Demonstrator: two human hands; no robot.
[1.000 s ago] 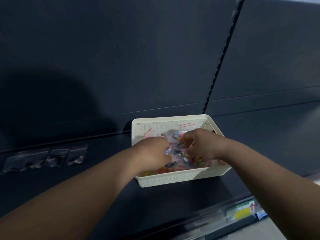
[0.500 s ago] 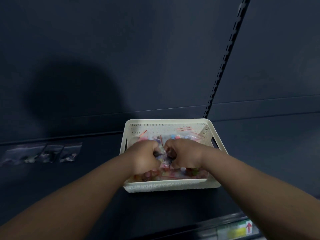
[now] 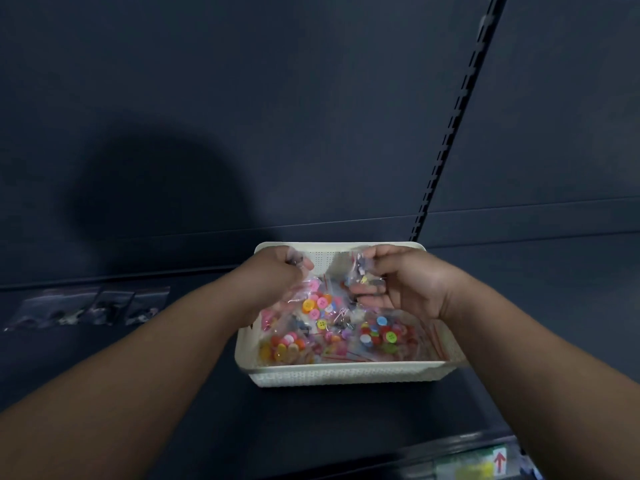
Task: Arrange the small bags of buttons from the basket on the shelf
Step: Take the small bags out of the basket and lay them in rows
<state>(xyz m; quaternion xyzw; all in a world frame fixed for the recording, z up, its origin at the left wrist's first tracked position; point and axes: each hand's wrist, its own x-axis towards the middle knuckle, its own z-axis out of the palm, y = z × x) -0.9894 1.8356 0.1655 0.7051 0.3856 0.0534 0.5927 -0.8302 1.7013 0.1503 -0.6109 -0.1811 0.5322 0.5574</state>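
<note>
A white woven basket (image 3: 346,377) sits on the dark shelf (image 3: 173,393), filled with several clear bags of coloured buttons (image 3: 381,336). My left hand (image 3: 277,271) hovers over the basket's back left, shut on a small clear bag of dark buttons (image 3: 298,261). My right hand (image 3: 405,278) is over the back right, shut on another small clear bag of dark buttons (image 3: 362,271). Three small bags of dark buttons (image 3: 93,306) lie in a row on the shelf at the far left.
The shelf's dark back panel (image 3: 311,116) rises behind the basket, with a slotted upright (image 3: 446,147) running up on the right. A price strip with a red arrow label (image 3: 498,462) runs along the shelf's front edge at the lower right.
Both hands have lifted out of the pile and moved apart, each with a small bag of dark buttons. The view has shifted slightly.
</note>
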